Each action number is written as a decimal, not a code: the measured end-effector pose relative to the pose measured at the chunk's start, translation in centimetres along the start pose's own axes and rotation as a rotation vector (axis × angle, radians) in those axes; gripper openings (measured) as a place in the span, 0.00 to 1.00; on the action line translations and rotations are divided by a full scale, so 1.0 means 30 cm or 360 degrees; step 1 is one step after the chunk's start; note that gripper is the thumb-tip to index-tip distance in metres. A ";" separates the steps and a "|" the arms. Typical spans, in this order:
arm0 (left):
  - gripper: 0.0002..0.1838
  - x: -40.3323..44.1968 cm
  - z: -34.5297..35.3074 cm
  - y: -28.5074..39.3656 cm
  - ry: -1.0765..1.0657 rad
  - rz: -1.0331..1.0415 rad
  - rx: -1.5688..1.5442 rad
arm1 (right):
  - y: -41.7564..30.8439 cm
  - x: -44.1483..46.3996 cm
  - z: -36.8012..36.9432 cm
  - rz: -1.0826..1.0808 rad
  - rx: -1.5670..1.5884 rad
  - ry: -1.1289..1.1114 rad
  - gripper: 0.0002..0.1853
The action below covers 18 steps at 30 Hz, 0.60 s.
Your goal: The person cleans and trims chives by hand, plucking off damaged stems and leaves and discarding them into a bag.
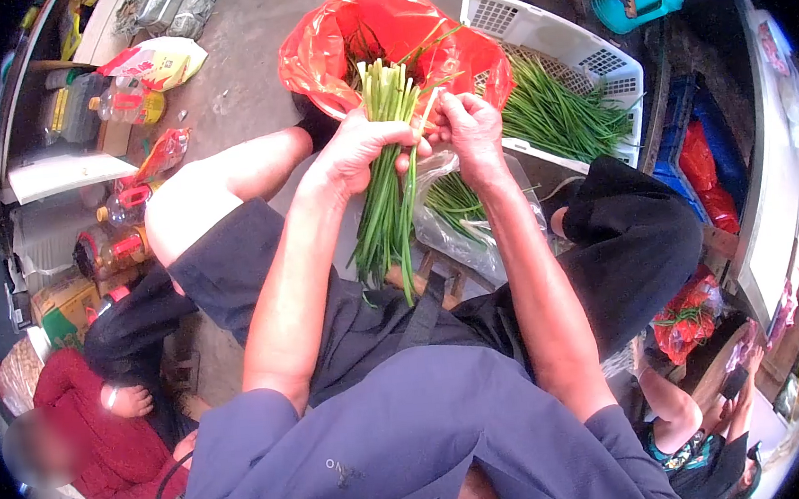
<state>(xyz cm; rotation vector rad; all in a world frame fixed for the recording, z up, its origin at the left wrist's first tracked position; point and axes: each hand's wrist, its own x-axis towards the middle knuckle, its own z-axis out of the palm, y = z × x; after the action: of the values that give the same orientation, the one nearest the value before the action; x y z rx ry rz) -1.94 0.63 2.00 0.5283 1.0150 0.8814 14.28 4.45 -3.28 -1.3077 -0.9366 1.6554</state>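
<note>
Right down by the lap, above the dark trousers (355, 334), green tips hang loose: this bunch of chives (382, 208) points its leaves at the person, its pale ends away. And here's the left hand (353, 151), fingers wrapped round the bunch below those ends, thumb across the top. The hold should be just firm enough, I'd say; tender leaves probably bruise under a squeeze. Opposite, the right hand (470, 122) has thumb and forefinger pinched on a pale stem (427, 109) at the bunch's edge; single strand or loose sheath, it's too small to tell. Doing this well likely means a light pinch, one piece at a time, ends kept level! Beside the right forearm, a clear plastic bag (484, 259) holds more greens. Farther out, the red plastic bag (316, 52) gapes just past the stem ends, nicely placed, I'd judge, for scraps. Beyond the right hand, the white plastic basket (631, 72) carries a green heap, seemingly within reach.
</note>
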 end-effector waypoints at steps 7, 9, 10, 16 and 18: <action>0.11 0.002 -0.023 0.012 0.0040 0.0133 -0.0113 | 0.014 -0.014 0.005 -0.0218 0.0113 0.0081 0.08; 0.12 -0.003 -0.036 0.028 0.0071 0.0207 -0.0060 | 0.012 -0.021 -0.044 -0.0166 -0.0266 0.0003 0.09; 0.12 -0.004 -0.047 0.033 0.0069 0.0206 -0.0062 | 0.007 -0.029 -0.071 -0.0143 -0.0409 -0.0039 0.10; 0.14 -0.020 -0.068 0.055 0.0131 0.0226 -0.0125 | 0.149 -0.034 -0.267 0.0217 -0.1297 -0.0442 0.17; 0.13 -0.017 -0.069 0.054 0.0118 0.0230 -0.0183 | 0.204 -0.044 -0.299 0.0552 -0.1471 -0.0636 0.13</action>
<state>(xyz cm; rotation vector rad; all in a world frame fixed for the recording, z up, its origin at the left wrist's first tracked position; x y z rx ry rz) -4.52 1.08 2.50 0.4789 0.9957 1.0882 22.35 1.42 -10.02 -1.8318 -1.9591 1.8515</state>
